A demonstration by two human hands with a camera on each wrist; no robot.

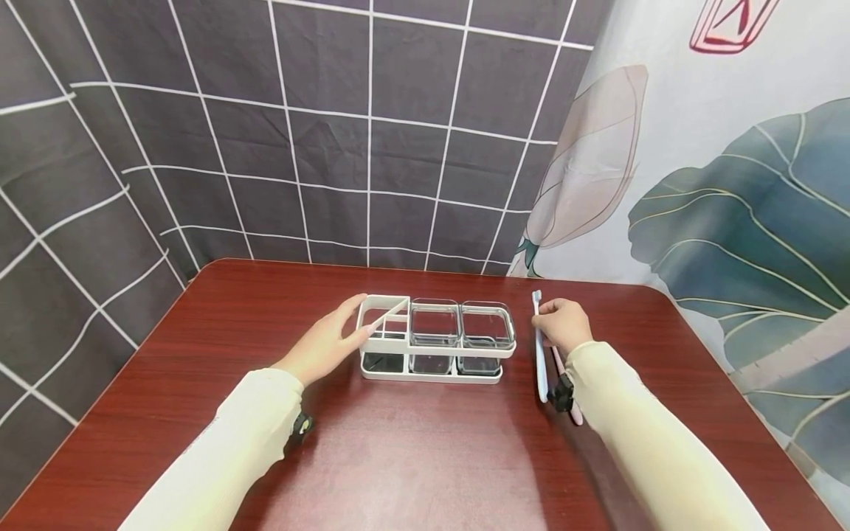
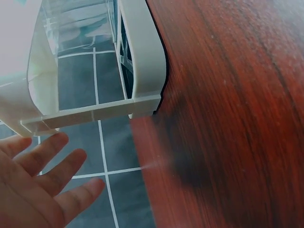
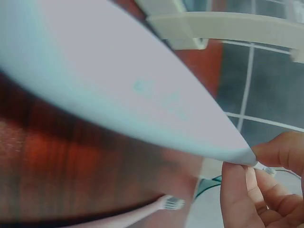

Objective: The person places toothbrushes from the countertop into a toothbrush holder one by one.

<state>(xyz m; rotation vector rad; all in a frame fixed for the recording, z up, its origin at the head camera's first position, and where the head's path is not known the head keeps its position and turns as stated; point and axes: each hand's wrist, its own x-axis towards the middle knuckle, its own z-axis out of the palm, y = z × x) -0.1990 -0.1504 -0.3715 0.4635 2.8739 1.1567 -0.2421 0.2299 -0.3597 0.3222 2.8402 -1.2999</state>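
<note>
A white toothbrush holder (image 1: 465,353) stands mid-table, with two clear square cups (image 1: 434,341) in its right part and a divided section at its left. My left hand (image 1: 322,346) is at the holder's left end, fingers spread and loosely bent, thumb towards the front; in the left wrist view its fingertips (image 2: 59,138) are beside the end rail. To the holder's right, my right hand (image 1: 564,324) pinches a light blue toothbrush (image 1: 540,361) near its neck, between thumb and fingers, head away from me. A pink toothbrush (image 3: 128,218) lies on the table beneath that wrist, partly hidden.
The reddish-brown wooden table (image 1: 412,457) has rounded far corners. A dark grey curtain with white grid lines (image 1: 332,147) hangs behind it and to the left. On the right hangs a pale curtain with large leaf prints (image 1: 750,206). Black wrist cameras (image 1: 561,393) sit under the wrists.
</note>
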